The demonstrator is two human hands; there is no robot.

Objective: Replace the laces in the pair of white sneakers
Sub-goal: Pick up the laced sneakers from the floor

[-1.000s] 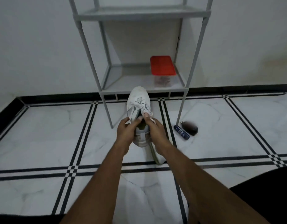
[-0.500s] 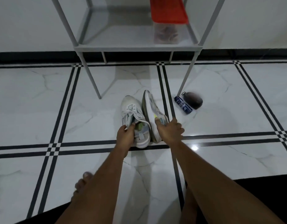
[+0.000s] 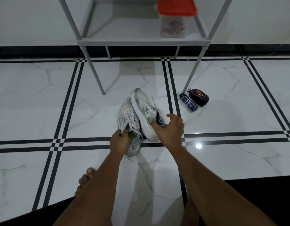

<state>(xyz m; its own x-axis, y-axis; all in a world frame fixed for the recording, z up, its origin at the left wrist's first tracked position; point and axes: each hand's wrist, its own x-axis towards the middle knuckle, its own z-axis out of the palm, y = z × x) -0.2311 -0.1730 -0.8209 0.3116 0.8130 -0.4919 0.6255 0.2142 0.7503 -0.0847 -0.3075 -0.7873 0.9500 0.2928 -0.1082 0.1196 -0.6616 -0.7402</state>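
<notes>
Both forearms are extended forward. The left hand [image 3: 119, 141] is curled, thumb and fingers pinched together. The right hand [image 3: 169, 128] is spread, fingers loosely bent downward.

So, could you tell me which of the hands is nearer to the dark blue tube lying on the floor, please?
The right. The right hand rests on the tipped sneaker, just left of the dark blue tube; the left hand holds the other sneaker, farther left.
</notes>
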